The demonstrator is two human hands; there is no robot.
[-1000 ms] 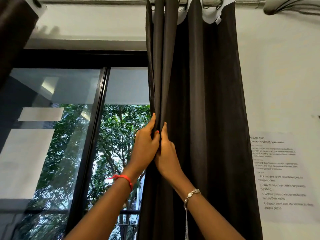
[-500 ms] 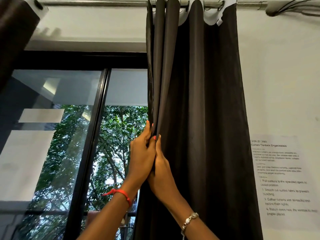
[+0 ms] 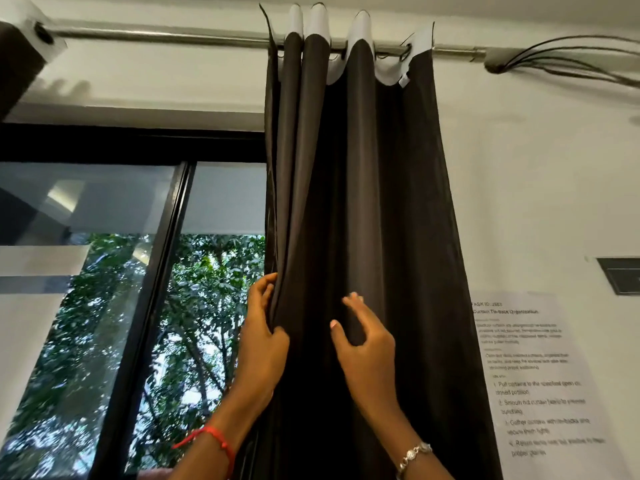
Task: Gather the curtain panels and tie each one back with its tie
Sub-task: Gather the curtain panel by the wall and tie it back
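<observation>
The dark curtain panel (image 3: 363,237) hangs from the curtain rod (image 3: 156,36), bunched into folds under the rod's right-hand stretch and lying against the wall beside the window frame (image 3: 162,271). The left hand (image 3: 263,344) is closed around the panel's leading edge, well below the rod, fingers curled behind the cloth and thumb in front. The right hand (image 3: 367,348) hovers at the same level further right, fingers spread and loosely bent, apparently not yet closed on any fold. No tie is visible anywhere below the rod, so I cannot tell where it is. The risk, as I judge it: with only one edge pinched, the slick folds could slide back out along the rod, or the right hand could catch just a front pleat, leaving a lopsided bundle too loose to tie.
</observation>
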